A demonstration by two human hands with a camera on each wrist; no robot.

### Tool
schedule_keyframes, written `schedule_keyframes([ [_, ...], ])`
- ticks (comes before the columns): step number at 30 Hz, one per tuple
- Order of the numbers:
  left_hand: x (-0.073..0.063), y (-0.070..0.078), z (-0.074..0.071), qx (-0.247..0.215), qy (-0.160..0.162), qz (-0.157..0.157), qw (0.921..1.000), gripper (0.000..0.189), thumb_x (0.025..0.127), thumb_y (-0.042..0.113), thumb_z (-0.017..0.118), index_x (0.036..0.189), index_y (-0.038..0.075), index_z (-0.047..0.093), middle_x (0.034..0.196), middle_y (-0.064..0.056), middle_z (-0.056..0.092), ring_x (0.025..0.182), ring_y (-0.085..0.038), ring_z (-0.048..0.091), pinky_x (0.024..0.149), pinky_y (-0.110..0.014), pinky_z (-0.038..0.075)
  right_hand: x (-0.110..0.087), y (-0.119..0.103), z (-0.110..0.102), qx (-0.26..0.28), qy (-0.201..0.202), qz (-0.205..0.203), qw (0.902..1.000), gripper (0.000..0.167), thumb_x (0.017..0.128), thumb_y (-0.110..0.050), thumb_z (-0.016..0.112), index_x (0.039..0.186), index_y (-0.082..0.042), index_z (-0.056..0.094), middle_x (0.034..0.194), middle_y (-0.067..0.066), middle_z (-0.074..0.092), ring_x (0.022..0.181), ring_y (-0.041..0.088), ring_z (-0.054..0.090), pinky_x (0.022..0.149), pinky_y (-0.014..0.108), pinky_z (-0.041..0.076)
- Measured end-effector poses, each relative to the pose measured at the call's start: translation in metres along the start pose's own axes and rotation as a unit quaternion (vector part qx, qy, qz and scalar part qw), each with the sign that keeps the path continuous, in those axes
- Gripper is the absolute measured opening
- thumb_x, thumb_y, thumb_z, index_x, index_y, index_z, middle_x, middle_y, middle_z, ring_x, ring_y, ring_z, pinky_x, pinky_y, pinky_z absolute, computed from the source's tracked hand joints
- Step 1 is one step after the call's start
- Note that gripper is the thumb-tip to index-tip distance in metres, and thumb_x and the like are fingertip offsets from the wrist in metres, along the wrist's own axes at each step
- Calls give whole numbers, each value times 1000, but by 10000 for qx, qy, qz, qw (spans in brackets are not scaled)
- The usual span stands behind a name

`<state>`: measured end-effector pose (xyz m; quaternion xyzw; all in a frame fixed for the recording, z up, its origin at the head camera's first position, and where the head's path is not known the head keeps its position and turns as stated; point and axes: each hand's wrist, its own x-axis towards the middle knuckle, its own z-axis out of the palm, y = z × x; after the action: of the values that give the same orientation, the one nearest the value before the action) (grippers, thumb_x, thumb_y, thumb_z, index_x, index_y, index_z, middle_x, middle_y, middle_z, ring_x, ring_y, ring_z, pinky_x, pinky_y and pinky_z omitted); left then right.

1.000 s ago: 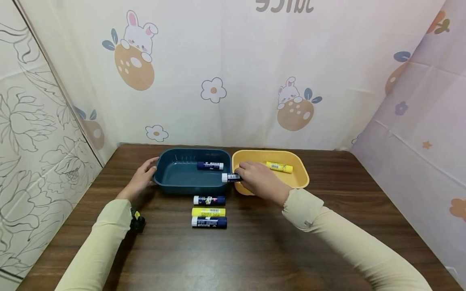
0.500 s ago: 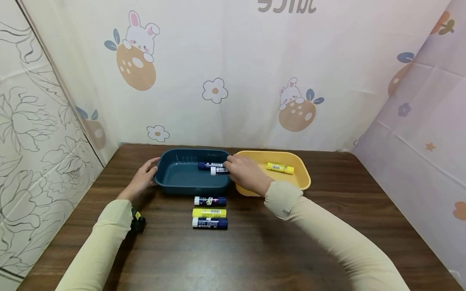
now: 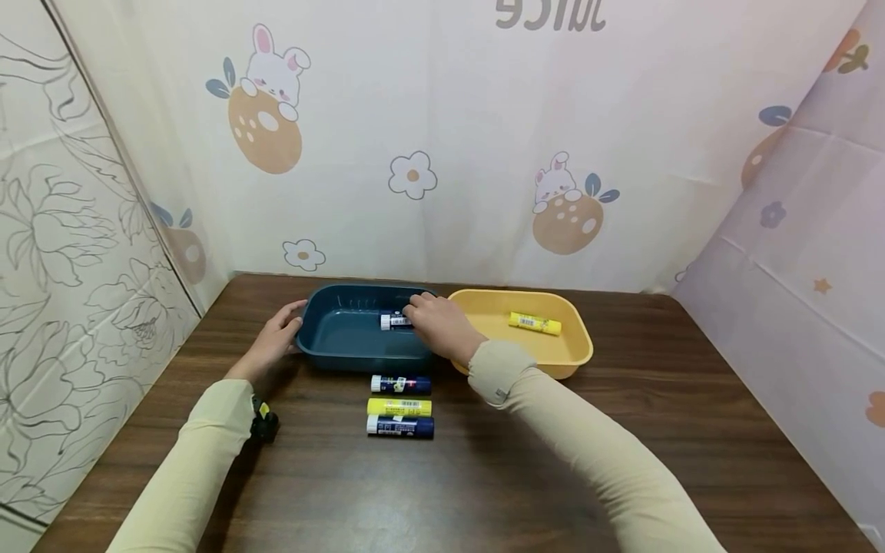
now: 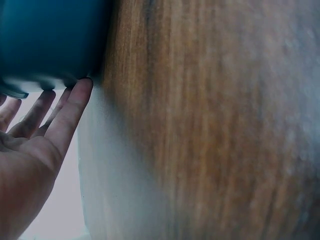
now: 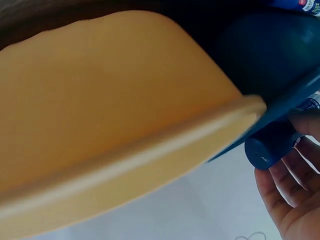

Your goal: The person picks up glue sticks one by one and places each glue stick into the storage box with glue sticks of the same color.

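My right hand [image 3: 442,329] pinches a navy glue stick [image 3: 392,322] with a white cap, over the right part of the blue tray [image 3: 359,359]. The right wrist view shows the stick's dark round base [image 5: 269,147] between thumb and fingers, near the tray rim. Another navy glue stick [image 3: 387,313] lies in that tray, mostly hidden behind the held one. At the tray's left end, my left hand [image 3: 273,342] rests straight fingers [image 4: 70,117] against the outer wall. In front lie a navy glue stick [image 3: 401,385], a yellow one [image 3: 399,407] and another navy one [image 3: 400,426].
A yellow tray [image 3: 512,353] stands right beside the blue one, with a yellow glue stick [image 3: 535,323] inside. Both trays are near the back edge of the brown wooden table [image 3: 415,491], close to a patterned curtain [image 3: 477,215]. A small black device [image 3: 264,425] sits by the left wrist.
My right hand has moved left from above the yellow tray to over the blue tray, carrying the navy glue stick. The left hand has stayed at the blue tray's end.
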<state>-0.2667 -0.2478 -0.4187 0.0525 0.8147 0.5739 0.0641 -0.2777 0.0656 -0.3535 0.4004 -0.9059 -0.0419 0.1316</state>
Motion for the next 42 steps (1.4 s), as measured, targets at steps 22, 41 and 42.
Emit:
schedule_keyframes([
  [22,1,1,1,-8,30,-13,10000,50,105,19,27,152,5,16,149,-30,20,126,-47,37,92,-54,44,27,-9,37,256,-749,675,9946,26,93,-14,62,118,-6,67,105,8,65,93,19,59,82,30,52],
  [41,1,-1,1,9,86,-10,10000,50,105,20,28,152,7,17,146,-29,27,124,-45,42,92,-53,45,36,-10,51,636,-1016,1137,9863,19,92,-10,63,109,-8,70,104,6,66,94,17,61,82,32,53],
  [42,1,-1,1,1,84,-9,10000,50,105,20,28,152,7,17,146,-29,28,123,-45,42,92,-53,45,36,-10,51,655,-1010,1139,9862,19,91,-10,63,109,-8,70,103,6,67,94,17,62,82,33,53],
])
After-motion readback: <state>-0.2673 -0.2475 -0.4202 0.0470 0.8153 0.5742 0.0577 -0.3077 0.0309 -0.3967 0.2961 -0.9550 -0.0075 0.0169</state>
